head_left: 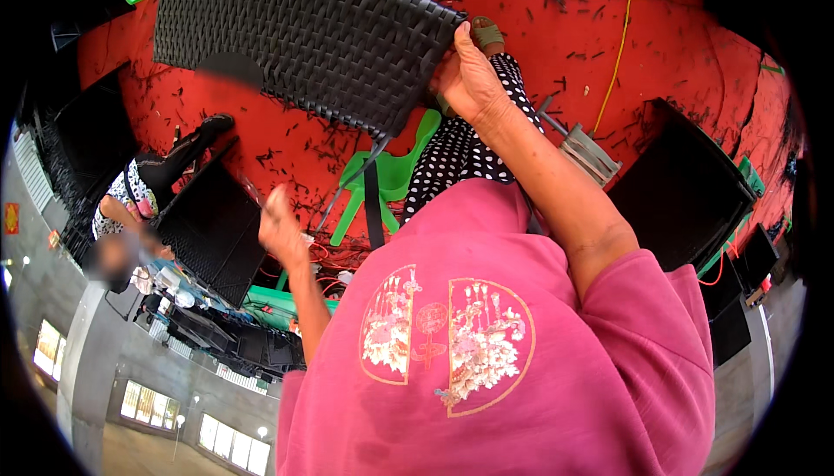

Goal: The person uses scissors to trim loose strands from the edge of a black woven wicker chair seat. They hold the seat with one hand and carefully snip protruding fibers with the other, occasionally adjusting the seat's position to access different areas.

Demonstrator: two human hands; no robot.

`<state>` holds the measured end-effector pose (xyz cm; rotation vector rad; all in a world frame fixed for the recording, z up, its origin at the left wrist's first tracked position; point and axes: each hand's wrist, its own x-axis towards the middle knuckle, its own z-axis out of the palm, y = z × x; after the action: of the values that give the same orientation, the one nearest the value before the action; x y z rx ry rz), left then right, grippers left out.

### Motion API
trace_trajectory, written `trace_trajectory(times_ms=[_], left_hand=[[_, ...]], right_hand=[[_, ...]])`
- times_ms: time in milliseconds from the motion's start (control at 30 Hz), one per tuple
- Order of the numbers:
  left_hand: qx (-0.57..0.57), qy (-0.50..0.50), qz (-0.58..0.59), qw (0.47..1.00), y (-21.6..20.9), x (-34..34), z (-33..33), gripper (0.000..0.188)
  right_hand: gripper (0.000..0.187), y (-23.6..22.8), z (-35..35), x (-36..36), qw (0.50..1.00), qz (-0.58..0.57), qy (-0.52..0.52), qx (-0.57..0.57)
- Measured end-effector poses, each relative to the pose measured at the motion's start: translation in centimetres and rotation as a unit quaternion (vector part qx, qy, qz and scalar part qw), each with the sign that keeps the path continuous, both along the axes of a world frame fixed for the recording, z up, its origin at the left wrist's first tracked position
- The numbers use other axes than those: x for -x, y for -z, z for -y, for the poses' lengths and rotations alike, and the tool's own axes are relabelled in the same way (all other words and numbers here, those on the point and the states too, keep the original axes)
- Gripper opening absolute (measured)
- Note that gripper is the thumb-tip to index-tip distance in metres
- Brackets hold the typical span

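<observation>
A black woven panel [304, 37] of flat plaited strips spans the upper middle of the view. My right hand [473, 81] grips its right edge, with the thumb on top and the fingers curled beneath. My left hand [285, 231] is closed below and left of the panel, apart from it. Something thin and dark shows by its fingers, too small to name. A flat black strip [373, 202] hangs below the panel's lower right corner, beside a thin grey rod.
Under the panel stands a green plastic chair [393, 174]. Black scraps litter the red floor [556, 42], crossed by a yellow cord [618, 50]. Black woven pieces [686, 189] lean at right. Another person [130, 194] sits at left beside a dark woven piece [213, 237].
</observation>
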<state>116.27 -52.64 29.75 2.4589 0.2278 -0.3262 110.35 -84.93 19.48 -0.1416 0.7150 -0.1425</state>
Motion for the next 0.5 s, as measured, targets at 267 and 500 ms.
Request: trace_trajectory(times_ms=[267, 500], left_hand=[[0.056, 0.367, 0.152, 0.916, 3.9, 1.4, 19.3, 0.026], [0.028, 0.351, 0.085, 0.932, 3.9, 0.7, 21.0, 0.026]], right_hand=[[0.033, 0.0, 4.3, 1.2, 0.929, -0.029, -0.064, 0.362], [0.021, -0.4, 10.2, 0.9, 0.719, 0.009, -0.247, 0.649]])
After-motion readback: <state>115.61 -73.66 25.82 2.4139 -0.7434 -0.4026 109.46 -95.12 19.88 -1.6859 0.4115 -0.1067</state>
